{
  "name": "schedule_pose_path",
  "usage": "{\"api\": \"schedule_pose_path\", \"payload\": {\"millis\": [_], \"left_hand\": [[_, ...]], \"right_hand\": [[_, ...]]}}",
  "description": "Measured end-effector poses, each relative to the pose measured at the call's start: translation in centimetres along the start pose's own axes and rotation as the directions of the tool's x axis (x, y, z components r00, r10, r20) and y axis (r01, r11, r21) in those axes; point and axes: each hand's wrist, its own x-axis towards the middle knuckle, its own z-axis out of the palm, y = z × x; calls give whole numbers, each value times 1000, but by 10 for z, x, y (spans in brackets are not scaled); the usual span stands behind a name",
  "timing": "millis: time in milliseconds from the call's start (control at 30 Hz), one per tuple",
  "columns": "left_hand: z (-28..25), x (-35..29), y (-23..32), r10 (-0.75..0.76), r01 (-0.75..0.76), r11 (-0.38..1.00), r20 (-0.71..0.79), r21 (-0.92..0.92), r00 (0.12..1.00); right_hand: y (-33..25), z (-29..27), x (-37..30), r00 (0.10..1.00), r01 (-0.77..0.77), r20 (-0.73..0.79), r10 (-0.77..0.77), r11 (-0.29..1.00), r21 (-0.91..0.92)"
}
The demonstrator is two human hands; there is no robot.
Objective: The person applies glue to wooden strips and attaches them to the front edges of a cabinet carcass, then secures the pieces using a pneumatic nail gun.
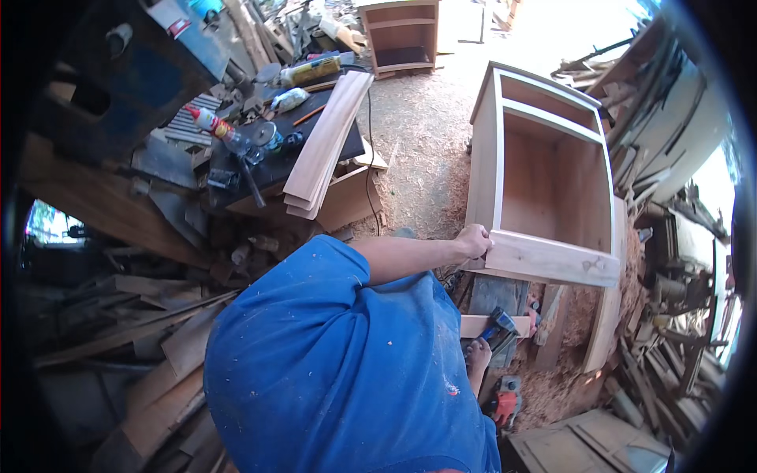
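Observation:
A pale wooden cabinet (552, 173) with an open front lies to the right, and a wooden board (552, 258) runs along its near edge. The fingers of my left hand (475, 241) are closed on the left end of that board, at the cabinet's corner. Lower down, close to my body, my right hand (478, 355) is closed at a blue-and-black hand tool (501, 323), whose exact kind I cannot make out. The tool is over a pale wood strip (473, 325) on a worn grey plank (498, 295).
Thin boards (330, 150) lie stacked on a dark worktable (315, 106), among a glue bottle (211, 122) and other clutter. A red power tool (506, 402) sits near my right arm. Another cabinet (400, 39) stands farther off. Shavings cover the floor (418, 150); scrap wood (150, 323) is piled left.

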Motion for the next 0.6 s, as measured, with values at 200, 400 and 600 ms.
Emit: {"api": "schedule_pose_path", "payload": {"millis": [200,400,600], "left_hand": [[-34,-4,5,22,-26,996,44,82,999],[-134,-37,27,211,-211,952,-24,-223,977],[-329,-115,61,458,-714,696,-815,81,354]], "right_hand": [[-179,-34,16,909,348,-338,-244,890,295],[-300,-68,-7,616,525,-684,-391,851,-14],[-313,-73,-6,656,478,-724,-213,860,180]]}}
